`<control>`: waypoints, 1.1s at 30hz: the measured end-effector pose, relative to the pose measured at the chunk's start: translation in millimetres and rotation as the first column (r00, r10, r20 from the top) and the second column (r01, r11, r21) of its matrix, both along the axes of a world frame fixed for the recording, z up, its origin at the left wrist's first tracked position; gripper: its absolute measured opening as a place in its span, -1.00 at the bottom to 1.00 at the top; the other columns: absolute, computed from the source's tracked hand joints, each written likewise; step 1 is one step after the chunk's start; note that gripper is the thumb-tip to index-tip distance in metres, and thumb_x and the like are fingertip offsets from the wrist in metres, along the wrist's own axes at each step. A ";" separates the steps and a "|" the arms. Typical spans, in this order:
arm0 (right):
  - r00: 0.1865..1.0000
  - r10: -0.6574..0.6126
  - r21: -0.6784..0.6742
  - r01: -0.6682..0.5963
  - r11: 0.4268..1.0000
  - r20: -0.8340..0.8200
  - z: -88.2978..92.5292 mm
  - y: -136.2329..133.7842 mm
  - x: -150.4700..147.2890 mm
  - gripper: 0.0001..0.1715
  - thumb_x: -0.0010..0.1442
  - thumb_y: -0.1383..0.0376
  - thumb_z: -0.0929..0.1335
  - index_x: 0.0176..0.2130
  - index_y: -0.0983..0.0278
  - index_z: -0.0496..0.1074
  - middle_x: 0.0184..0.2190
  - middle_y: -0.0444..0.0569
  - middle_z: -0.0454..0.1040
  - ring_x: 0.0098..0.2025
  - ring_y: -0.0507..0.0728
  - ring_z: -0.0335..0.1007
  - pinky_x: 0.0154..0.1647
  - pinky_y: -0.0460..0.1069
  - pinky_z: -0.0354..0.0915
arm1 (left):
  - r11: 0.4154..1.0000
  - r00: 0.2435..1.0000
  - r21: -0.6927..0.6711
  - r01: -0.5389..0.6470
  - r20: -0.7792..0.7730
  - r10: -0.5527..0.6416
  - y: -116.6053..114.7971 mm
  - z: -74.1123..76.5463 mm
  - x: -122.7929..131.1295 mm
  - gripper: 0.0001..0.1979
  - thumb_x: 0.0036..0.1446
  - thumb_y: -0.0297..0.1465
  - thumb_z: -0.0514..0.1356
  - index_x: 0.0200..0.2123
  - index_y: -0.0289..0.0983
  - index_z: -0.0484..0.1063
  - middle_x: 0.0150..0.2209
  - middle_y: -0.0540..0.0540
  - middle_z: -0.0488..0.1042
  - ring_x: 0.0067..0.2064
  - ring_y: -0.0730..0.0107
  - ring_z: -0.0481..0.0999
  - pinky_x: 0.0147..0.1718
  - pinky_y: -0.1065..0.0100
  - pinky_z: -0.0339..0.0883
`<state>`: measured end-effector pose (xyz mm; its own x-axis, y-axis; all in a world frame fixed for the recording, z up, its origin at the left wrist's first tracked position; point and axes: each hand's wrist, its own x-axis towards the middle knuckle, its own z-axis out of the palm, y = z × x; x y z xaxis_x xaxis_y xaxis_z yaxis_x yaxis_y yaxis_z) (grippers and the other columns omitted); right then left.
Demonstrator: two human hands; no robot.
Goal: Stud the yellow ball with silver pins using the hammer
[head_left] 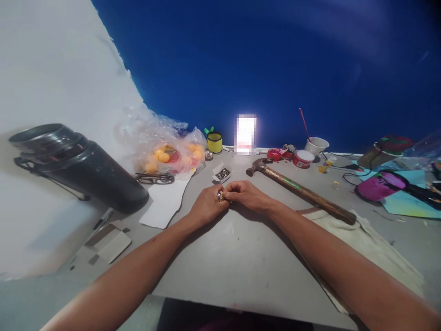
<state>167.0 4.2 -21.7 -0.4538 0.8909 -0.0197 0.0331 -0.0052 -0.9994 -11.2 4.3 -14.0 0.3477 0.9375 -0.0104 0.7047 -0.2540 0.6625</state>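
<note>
My left hand (209,202) and my right hand (246,196) meet over the middle of the grey table. Fingers of both are closed at a small, shiny silver-and-yellow piece (220,196). It shows at the left hand's thumb side, and the right thumb and forefinger pinch at its edge. Its exact kind is too small to make out. Just beyond the hands stands a small open box (222,174) of tiny shiny metal pieces. To the right lies a claw hammer (303,187) with a worn wooden handle, its grip end over a cream cloth (365,253).
A big dark flask (86,168) stands at left, near an opened carton (108,241), white paper (167,202) and eyeglasses (156,178). Behind are a plastic bag (165,147) of orange balls, a yellow pot (215,143) and a blurred bright screen (245,133). A white cup (316,146) stands right.
</note>
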 end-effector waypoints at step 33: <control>0.975 -0.195 0.156 0.178 0.972 0.104 -4.0 -4.9 -17.7 -0.85 0.15 0.22 0.38 -0.38 0.25 0.45 -0.36 -0.07 0.51 -0.27 0.12 0.36 -0.20 0.03 0.22 | 0.980 0.986 0.104 -0.167 -0.005 0.169 -5.7 -7.3 5.6 -0.92 0.13 -0.41 0.19 -0.40 -0.19 0.32 -0.46 0.00 0.46 -0.42 0.33 0.39 -0.40 0.34 0.10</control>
<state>149.3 -0.7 -25.7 -0.2814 0.9569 0.0724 0.1632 0.1221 -0.9790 -5.5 -1.4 -21.3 0.1855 0.9789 0.0854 0.7517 -0.1974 0.6293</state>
